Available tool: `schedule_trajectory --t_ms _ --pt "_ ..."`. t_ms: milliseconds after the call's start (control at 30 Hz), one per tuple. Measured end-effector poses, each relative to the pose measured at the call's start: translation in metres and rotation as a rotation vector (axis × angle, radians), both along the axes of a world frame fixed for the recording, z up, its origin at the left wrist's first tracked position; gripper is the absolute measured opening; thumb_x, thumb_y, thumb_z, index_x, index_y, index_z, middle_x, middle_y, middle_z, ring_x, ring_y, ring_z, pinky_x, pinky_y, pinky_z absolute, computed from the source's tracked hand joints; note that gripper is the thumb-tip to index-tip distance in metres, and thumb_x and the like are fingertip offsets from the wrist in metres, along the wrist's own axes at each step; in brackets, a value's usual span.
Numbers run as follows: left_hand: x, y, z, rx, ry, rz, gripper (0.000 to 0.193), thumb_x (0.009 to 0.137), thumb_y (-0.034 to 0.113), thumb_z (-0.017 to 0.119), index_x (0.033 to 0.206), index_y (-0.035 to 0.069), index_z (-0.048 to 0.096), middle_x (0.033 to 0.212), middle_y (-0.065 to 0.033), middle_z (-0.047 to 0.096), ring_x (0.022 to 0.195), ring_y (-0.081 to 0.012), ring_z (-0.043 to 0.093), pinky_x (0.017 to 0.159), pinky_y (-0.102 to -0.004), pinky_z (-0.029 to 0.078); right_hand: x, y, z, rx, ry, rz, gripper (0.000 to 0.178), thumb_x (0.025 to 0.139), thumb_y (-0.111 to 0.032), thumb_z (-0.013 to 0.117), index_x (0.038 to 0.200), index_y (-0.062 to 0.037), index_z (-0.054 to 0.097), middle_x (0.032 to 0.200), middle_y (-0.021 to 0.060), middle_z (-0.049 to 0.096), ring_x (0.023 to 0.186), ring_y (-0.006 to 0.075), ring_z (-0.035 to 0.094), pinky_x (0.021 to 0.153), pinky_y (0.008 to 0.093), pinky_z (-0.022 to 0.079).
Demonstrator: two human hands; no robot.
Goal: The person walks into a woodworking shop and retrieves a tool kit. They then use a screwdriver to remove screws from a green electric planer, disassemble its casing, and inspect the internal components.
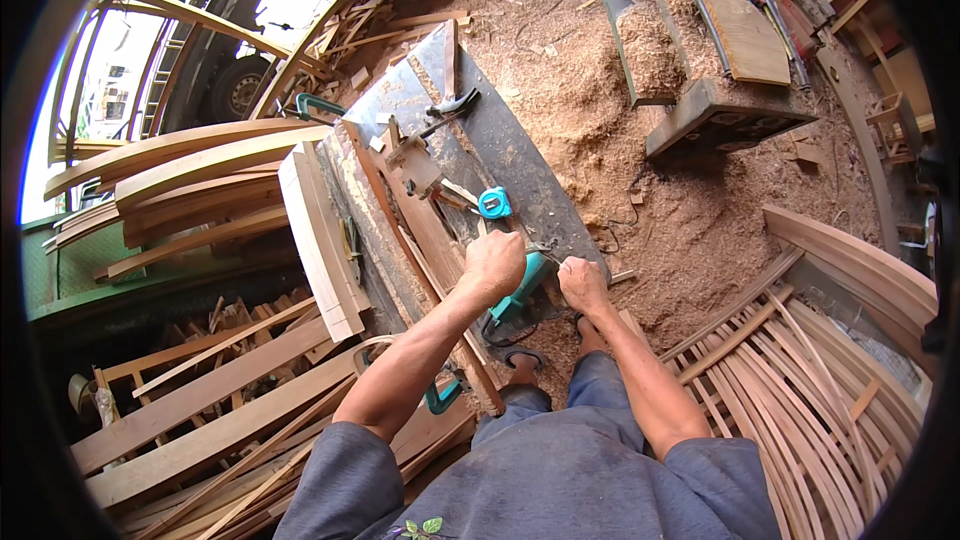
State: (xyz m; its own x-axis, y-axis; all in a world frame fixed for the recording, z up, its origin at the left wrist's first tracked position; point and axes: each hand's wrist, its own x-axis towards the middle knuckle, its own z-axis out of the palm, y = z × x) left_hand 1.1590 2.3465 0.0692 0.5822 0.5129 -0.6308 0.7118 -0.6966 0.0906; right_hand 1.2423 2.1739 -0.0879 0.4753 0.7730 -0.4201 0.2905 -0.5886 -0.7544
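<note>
Both my hands are over the near end of a grey worktable (545, 185). My left hand (495, 260) is closed in a fist, and what it holds is hidden. My right hand (582, 285) is closed too, with its fingers pinched. A thin, dark piece (546, 248) shows between the two hands, too small to name. Below them lies a teal power tool (518, 292) with a dark cord. A teal tape measure (494, 203) is just beyond my left hand. Farther off, a hammer (452, 110) rests on the table near a wooden block jig (415, 165).
Teal clamps (442, 396) grip the table's left edge. Curved boards (200, 165) are stacked at left, above long planks (220, 390). A slatted wooden frame (770, 370) lies at right. Shavings (560, 90) cover the floor around a machine with a wood panel (752, 40).
</note>
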Motion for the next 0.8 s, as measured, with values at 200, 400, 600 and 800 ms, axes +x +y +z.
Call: schedule_trajectory --t_ms 200,400,600,800 --pt "0.012 -0.010 0.003 -0.006 0.012 -0.066 0.016 0.087 0.009 0.066 0.090 -0.001 0.078 0.093 -0.0263 0.077 0.090 -0.0402 0.079 0.077 -0.0491 0.063 0.000 0.001 0.005 0.034 -0.031 -0.002 0.032 0.098 -0.026 0.053 0.088 -0.0010 0.069 0.092 0.0296 0.071 0.092 0.0534 0.069 0.083 0.0615 0.055" --pt "0.020 0.011 -0.007 0.002 -0.008 -0.074 0.018 0.087 0.008 0.064 0.088 -0.002 0.079 0.090 -0.0275 0.077 0.087 -0.0423 0.078 0.075 -0.0502 0.063 0.008 0.013 0.009 0.095 -0.093 0.091 0.031 0.098 -0.023 0.053 0.085 0.0006 0.067 0.092 0.0287 0.072 0.090 0.0531 0.069 0.083 0.0613 0.055" --pt "0.024 0.019 -0.015 -0.018 0.011 -0.129 0.018 0.087 0.008 0.064 0.088 -0.002 0.079 0.090 -0.0274 0.077 0.085 -0.0426 0.078 0.075 -0.0506 0.063 0.017 0.010 -0.008 0.085 -0.034 0.126 0.027 0.100 -0.023 0.055 0.093 -0.0015 0.069 0.091 0.0289 0.070 0.094 0.0513 0.068 0.084 0.0594 0.054" --pt "0.024 0.026 -0.013 -0.018 0.009 -0.103 0.018 0.087 0.009 0.064 0.088 0.000 0.079 0.090 -0.0260 0.077 0.086 -0.0412 0.078 0.074 -0.0501 0.062 0.016 0.001 -0.026 0.215 -0.091 0.083 0.026 0.101 -0.024 0.056 0.096 -0.0028 0.070 0.092 0.0272 0.069 0.095 0.0488 0.067 0.086 0.0579 0.052"
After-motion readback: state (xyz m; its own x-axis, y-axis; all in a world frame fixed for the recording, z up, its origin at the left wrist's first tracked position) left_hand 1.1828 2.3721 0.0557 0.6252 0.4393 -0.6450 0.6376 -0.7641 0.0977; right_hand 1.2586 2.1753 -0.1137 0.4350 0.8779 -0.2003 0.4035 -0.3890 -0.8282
